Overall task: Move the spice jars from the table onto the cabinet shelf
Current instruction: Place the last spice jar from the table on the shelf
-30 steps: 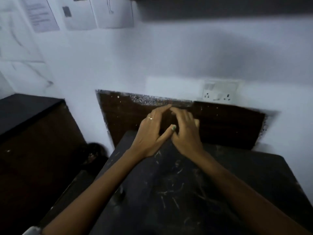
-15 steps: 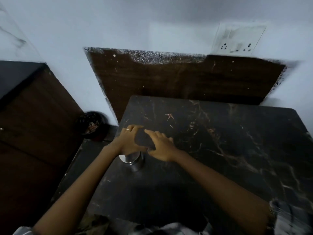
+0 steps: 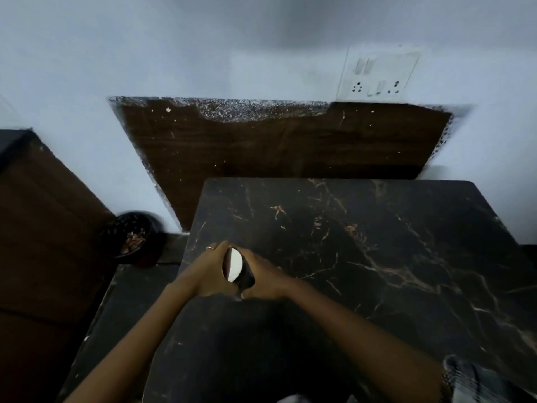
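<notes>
A small jar (image 3: pixel 236 267) with a pale round top sits between my two hands near the left edge of the black marble table (image 3: pixel 377 257). My left hand (image 3: pixel 207 271) wraps its left side, a ring on one finger. My right hand (image 3: pixel 263 276) cups its right side, thumbs meeting below. Most of the jar's body is hidden by my fingers. No cabinet shelf is in view.
A dark wooden panel (image 3: pixel 276 146) leans on the white wall behind the table. A wall socket plate (image 3: pixel 377 74) sits above it at right. A dark bowl (image 3: pixel 132 237) with scraps lies on the floor left of the table, beside a brown cabinet (image 3: pixel 43 228).
The view tilted down from the wall to the tabletop. My hands came from the far edge of the table to its left side and now hold the jar between them.
</notes>
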Tool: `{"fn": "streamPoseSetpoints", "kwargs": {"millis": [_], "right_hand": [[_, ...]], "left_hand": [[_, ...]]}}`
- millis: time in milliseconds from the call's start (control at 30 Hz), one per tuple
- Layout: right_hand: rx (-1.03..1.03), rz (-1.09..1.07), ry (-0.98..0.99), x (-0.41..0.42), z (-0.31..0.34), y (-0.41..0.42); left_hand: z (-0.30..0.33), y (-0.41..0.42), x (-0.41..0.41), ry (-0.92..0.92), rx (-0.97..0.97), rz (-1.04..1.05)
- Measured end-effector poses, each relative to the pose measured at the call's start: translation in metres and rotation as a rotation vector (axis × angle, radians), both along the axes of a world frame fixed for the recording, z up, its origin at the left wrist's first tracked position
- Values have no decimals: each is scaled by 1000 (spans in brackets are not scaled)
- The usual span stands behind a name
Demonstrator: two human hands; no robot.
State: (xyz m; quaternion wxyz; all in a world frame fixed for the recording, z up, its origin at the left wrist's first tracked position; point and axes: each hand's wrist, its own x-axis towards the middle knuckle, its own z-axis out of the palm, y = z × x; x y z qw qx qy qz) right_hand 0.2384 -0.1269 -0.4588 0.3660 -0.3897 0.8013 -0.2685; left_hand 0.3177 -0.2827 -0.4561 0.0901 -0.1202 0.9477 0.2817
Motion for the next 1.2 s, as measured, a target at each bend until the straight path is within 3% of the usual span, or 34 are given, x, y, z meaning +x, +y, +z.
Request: {"fn": "streamPoseSetpoints", "kwargs": {"millis": [133,267,733,1033,1100,1200], "right_hand": [[-186,-169,-7,-33,28,12],[-352,-325,148,-69,70,37],[-906,-508,91,-135,270,150],[-1323,-303,-397,-152,339,197],[-1375,-392,-327,-150,344,196],[-1405,-622,48,-146,353,196]], "left_hand": [[48,6,-40,145,74,-30],[110,28,-82,322,85,-99],[343,137,-178,769,249,-283],[412,199,-195,904,586,-345],[412,205,-200,899,664,-329],[412,221,-205,927,696,-289]]}}
